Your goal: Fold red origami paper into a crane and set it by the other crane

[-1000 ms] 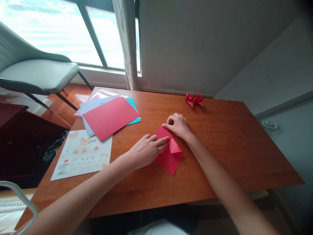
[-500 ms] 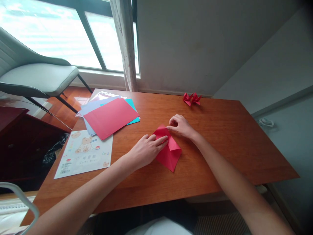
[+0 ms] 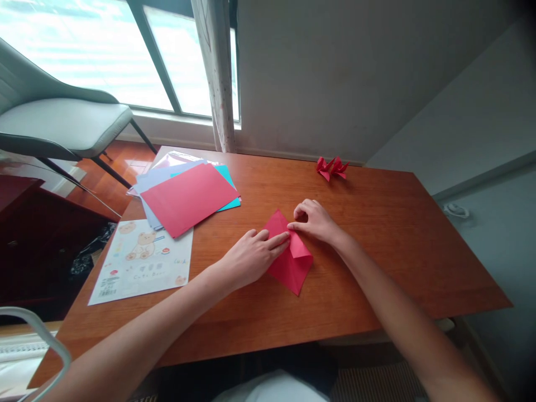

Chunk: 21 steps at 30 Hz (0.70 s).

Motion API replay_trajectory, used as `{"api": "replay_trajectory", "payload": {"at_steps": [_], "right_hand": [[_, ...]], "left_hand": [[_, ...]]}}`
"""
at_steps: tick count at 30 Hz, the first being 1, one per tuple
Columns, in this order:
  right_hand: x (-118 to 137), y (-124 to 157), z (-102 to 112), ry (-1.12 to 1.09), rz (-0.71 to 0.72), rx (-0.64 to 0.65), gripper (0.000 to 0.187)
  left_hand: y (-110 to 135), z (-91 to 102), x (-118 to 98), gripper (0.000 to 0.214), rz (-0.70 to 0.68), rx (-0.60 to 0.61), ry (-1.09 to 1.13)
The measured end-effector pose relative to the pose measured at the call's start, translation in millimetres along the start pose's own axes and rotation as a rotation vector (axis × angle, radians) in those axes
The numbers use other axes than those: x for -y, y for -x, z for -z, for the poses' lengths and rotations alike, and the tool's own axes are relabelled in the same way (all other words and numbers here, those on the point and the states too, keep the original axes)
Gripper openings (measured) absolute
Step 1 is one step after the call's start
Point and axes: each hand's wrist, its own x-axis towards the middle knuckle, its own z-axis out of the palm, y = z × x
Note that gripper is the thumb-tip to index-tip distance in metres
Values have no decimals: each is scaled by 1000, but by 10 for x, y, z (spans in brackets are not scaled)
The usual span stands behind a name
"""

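Note:
A partly folded sheet of red origami paper [image 3: 292, 271] lies on the table in front of me, one point facing me and a raised flap on its right side. My left hand [image 3: 256, 254] holds the sheet down, with the index finger stretched across its middle and the other fingers bent. My right hand [image 3: 314, 219] is at the upper right edge. Its thumb and fingertips close on the flap near the left index finger, and the remaining fingers curl in. The left hand covers the sheet's left corner.
Two red folded paper figures [image 3: 332, 168] stand near the table's [image 3: 377, 268] back edge. To the left lie a red sheet [image 3: 188, 198], blue and lilac sheets beneath it, and a bear-printed cover [image 3: 144, 259]. Beyond are a chair [image 3: 67, 125] and a curtain [image 3: 215, 72].
The right hand has shifted slightly right and toward me along the flap. More of the sheet's far point shows. My left hand stays on the paper, and the view has tilted slightly.

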Motion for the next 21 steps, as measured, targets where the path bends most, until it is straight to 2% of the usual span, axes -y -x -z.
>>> {"api": "replay_trajectory", "payload": {"at_steps": [8,14,17,21], "right_hand": [[85,-339,-75,61,-93,-70,32],[162,-465,-209,95,-167,-204,31],[119,-406,-245,-8,-142,-278,25],[74,-227,-170,-304,-103,-230,32]], "left_hand": [[-11,34,8,41,-4,24,22],[153,-19,-40,42,10,-2,-3],[270,-16,-51,42,51,-26,8],[330,34,-34,37,232,-132,55]]}}
